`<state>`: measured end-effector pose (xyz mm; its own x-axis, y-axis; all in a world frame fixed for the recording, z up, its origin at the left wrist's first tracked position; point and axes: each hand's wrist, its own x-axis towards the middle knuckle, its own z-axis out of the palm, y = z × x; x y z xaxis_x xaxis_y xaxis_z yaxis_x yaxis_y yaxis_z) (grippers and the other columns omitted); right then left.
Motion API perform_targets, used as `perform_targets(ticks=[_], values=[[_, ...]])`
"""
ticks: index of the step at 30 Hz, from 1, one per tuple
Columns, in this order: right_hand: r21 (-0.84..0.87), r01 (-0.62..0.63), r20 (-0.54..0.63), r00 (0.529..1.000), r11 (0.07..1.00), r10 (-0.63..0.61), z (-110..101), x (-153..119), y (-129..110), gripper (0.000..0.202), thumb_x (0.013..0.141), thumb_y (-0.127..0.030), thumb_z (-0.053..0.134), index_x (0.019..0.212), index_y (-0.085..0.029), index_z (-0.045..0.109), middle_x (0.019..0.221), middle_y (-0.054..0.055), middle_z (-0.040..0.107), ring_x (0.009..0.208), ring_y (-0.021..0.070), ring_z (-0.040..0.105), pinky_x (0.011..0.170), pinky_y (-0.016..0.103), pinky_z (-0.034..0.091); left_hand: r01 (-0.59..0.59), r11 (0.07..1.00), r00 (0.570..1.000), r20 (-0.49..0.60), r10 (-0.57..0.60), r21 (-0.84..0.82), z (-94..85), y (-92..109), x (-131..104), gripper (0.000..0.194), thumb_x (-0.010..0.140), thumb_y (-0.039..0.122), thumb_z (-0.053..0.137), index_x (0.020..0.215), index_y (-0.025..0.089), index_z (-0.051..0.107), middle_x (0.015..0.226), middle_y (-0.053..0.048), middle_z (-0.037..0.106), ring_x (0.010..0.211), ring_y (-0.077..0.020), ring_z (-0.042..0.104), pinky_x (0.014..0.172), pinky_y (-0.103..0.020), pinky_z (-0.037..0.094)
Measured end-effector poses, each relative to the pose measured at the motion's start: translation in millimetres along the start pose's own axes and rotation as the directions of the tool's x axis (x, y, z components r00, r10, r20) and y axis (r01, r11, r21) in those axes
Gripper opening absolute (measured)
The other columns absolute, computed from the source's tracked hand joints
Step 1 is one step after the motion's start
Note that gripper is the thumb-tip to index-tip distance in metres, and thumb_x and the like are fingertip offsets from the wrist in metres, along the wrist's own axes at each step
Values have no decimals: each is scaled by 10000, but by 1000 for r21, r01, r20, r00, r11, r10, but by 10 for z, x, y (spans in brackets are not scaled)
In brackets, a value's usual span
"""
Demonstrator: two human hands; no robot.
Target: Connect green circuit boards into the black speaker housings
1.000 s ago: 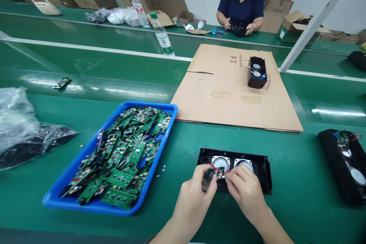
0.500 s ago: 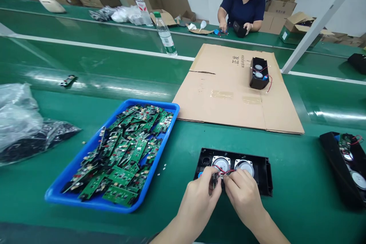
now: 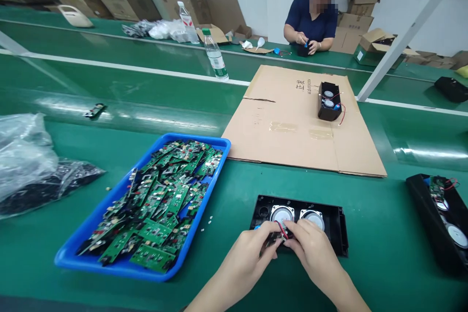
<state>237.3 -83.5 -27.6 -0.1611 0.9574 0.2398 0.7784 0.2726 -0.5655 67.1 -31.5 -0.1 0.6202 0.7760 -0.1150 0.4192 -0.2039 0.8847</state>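
Note:
A black speaker housing (image 3: 337,236) lies on the green table before me, its inside facing up. Two round speakers (image 3: 281,214) with silver frames are set in it. Over its near edge, my left hand (image 3: 252,249) pinches a small, dark-edged circuit board (image 3: 271,240), mostly covered by the fingers. My right hand (image 3: 311,244) is closed at the fingertips on the red and black wires (image 3: 282,229), right beside the board. Whether the wire end sits in the board cannot be made out. A blue part (image 3: 257,227) shows at the housing's left side.
Left of the housing stands a blue tray (image 3: 215,190) heaped with green circuit boards. A cardboard sheet (image 3: 285,148) carries another housing (image 3: 329,112). At right lies a black housing (image 3: 431,224); at left, a plastic bag (image 3: 29,156). Across the bench a person (image 3: 310,24) handles a black part.
My hands have shifted slightly down and the fingertips have turned around the wires and board. Across the bench, the person's hands have come together over the black part. The view has tilted a little upward.

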Motion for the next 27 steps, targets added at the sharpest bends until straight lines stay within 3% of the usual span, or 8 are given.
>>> perform_targets(ticks=[4, 13, 27], values=[[-75, 34, 23, 999, 997, -33, 15, 9, -25, 148, 874, -75, 503, 976, -173, 547, 734, 9, 565, 644, 170, 544, 551, 278, 447, -6, 1000, 1000, 17, 5, 28, 4, 11, -29, 155, 903, 244, 404, 927, 227, 557, 563, 49, 579, 494, -146, 605, 469, -193, 446], [-263, 126, -97, 983, 957, -156, 134, -6, -25, 244, 970, -132, 294, 932, -159, 534, 703, 35, 525, 594, 177, 486, 532, 285, 382, -68, 996, 997, 46, 66, 62, -69, 26, 5, 158, 879, 214, 421, 869, 244, 576, 542, 56, 601, 469, -136, 593, 454, -189, 420], [-258, 95, -122, 984, 961, -130, 138, 9, -52, 296, 988, -159, 257, 907, -139, 541, 691, 41, 525, 586, 181, 476, 519, 299, 379, -26, 999, 999, 21, 26, 39, -42, 24, 43, 150, 886, 247, 431, 898, 245, 581, 505, 62, 572, 440, -136, 576, 410, -187, 404]])
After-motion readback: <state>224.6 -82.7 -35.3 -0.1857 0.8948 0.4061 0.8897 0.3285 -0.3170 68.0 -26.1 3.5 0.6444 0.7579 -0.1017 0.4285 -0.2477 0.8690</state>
